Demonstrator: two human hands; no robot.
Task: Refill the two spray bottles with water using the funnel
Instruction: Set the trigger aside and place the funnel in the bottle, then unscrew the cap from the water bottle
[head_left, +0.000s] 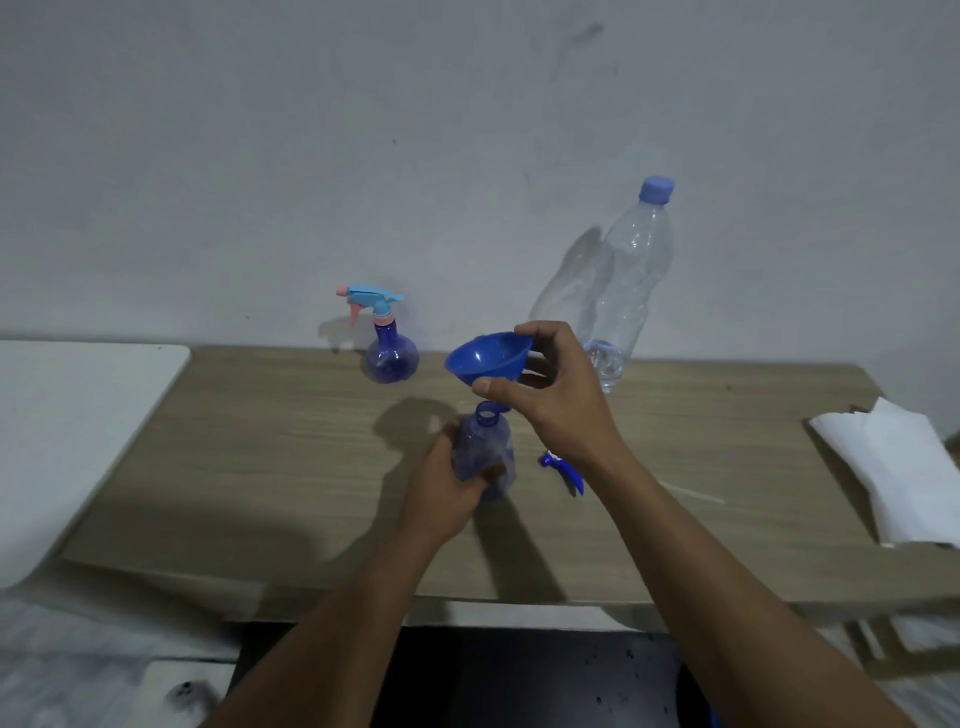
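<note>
My left hand (451, 480) grips an uncapped blue spray bottle (485, 447) standing near the middle of the wooden table (260, 467). Its open neck points up. My right hand (556, 400) pinches a blue funnel (488, 358) by its rim, tilted, with the spout just above the bottle's mouth. The bottle's blue spray head (563, 470) lies on the table to the right, partly hidden by my right wrist. A second blue spray bottle (389, 353) with a light blue and pink trigger head stands at the back. A large clear water bottle (631, 280) with a blue cap stands at the back right.
A folded white cloth or paper (893, 467) lies on the table's right end. A white surface (67, 441) adjoins the table on the left. A grey wall runs close behind the table. A thin white tube (693, 493) lies beside my right forearm.
</note>
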